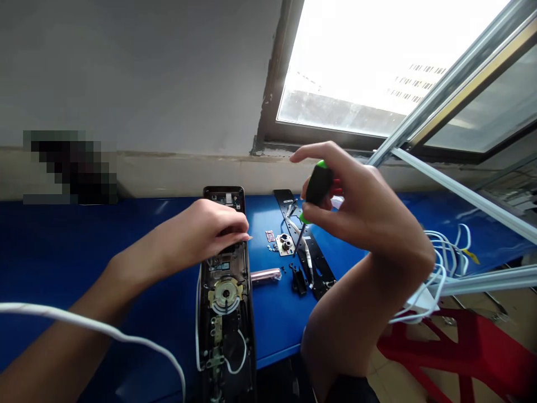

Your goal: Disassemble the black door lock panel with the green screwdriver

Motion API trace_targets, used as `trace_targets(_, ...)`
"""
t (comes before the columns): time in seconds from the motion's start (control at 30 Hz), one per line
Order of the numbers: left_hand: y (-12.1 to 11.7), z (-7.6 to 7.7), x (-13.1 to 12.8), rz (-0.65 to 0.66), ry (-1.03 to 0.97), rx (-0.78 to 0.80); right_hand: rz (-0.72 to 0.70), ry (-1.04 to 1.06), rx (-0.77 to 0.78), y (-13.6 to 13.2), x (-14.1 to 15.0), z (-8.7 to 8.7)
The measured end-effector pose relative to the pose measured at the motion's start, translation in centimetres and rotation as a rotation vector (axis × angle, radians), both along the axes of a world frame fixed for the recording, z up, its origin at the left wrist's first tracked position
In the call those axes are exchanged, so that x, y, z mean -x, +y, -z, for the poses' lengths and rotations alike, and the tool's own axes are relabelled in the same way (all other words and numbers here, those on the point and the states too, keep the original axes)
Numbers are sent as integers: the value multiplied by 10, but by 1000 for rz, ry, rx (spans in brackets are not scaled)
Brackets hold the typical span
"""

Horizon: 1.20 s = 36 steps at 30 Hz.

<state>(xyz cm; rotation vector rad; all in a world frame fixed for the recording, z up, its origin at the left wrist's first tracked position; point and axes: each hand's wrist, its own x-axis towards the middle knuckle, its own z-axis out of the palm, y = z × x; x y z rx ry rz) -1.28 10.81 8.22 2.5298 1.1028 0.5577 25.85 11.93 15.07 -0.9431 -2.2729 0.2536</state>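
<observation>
My right hand [352, 196] is raised above the blue table, wrapped round the black and green handle of a screwdriver [319, 184]. Its thin shaft slants down toward small parts. Over the upper part of a long dark open housing [251, 313], my left hand [220, 226] has thumb and fingers closed together near the right rim. Whatever they pinch, if anything, is hidden. Inside the housing sit a circuit board at the top, a round metal disc [225, 293], and a looped white cable.
A long black plate [321, 257] with white wiring lies right of the housing, beside a small board [285, 244], loose screws, a black part [299, 281] and a wrapped roll [266, 276]. White cables [440, 252], metal frame bars and a red stool [482, 347] are farther right.
</observation>
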Motion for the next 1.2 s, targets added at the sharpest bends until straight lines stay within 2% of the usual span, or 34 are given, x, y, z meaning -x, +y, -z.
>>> trace_targets(0.1, 5, 2, -24, 62, 99, 37, 41, -91, 110, 6, -7, 5)
trace_targets(0.23, 21, 3, -62, 127, 217, 58, 89, -128, 163, 13, -13, 10)
trace_targets(0.37, 41, 9, -94, 117, 475, 55, 105, -130, 227, 18, -26, 12)
trace_targets(0.5, 56, 18, -112, 131, 585, 117, 108, -84, 268, 21, -40, 13)
trace_targets(0.77, 62, 31, -126, 127, 645, 181, 84, -61, 285, 23, -50, 15)
trace_targets(1.0, 64, 33, -123, 108, 642, 228, 93, -152, 381, 18, -48, 3)
trace_targets(1.2, 59, 34, -121, 64, 662, 237, 98, -150, 369, 15, -51, 4)
